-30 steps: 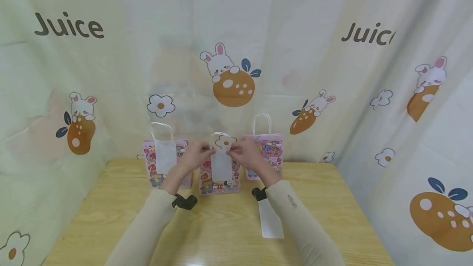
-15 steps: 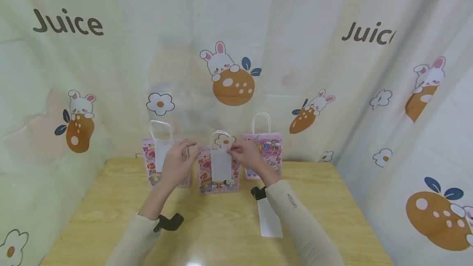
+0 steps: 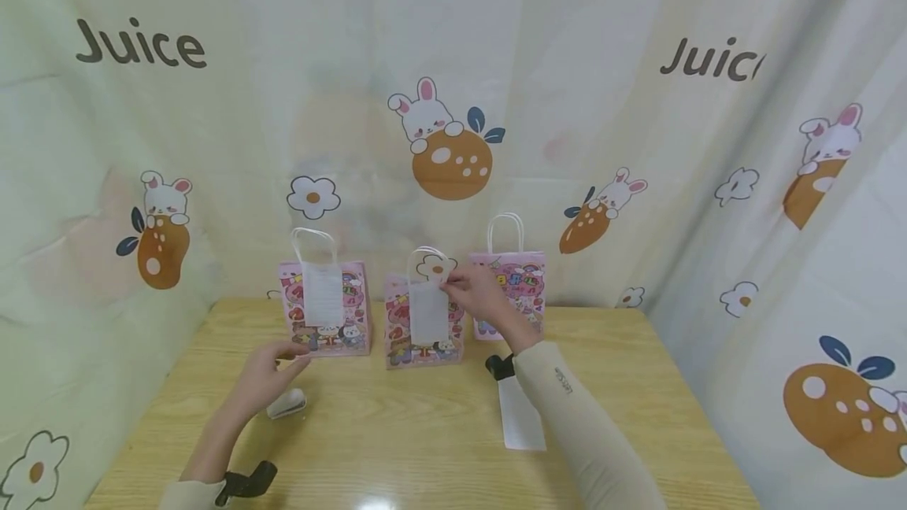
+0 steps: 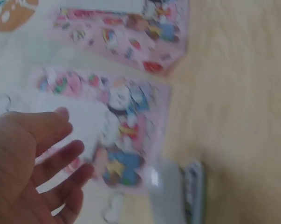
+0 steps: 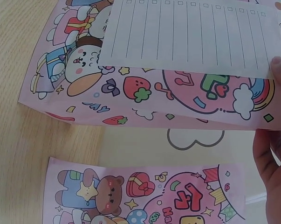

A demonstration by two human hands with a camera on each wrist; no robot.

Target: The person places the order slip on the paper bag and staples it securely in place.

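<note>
My right hand (image 3: pixel 480 294) pinches a white checklist slip (image 3: pixel 429 315) against the top edge of the middle pink paper bag (image 3: pixel 398 337). In the right wrist view the thumb lies on the lined slip (image 5: pixel 191 37) and the fingers are partly hidden behind the bag. My left hand (image 3: pixel 264 376) is over the table's left side, its fingers loosely bent and holding nothing. Just beside it lies a white-and-grey stapler (image 3: pixel 286 404), which also shows, blurred, in the left wrist view below the fingers of the left hand (image 4: pixel 37 163).
A similar pink bag (image 3: pixel 360 309) with a white slip (image 3: pixel 323 296) on its front stands at left. Another pink bag (image 3: pixel 526 278) stands at right, partly behind my right hand. One more white slip (image 3: pixel 522 415) lies on the wooden table (image 3: pixel 411 431), partly under my right forearm.
My left hand has let go of the slip and the middle bag and moved left and towards me, to beside the stapler. The right hand keeps its pinch in place.
</note>
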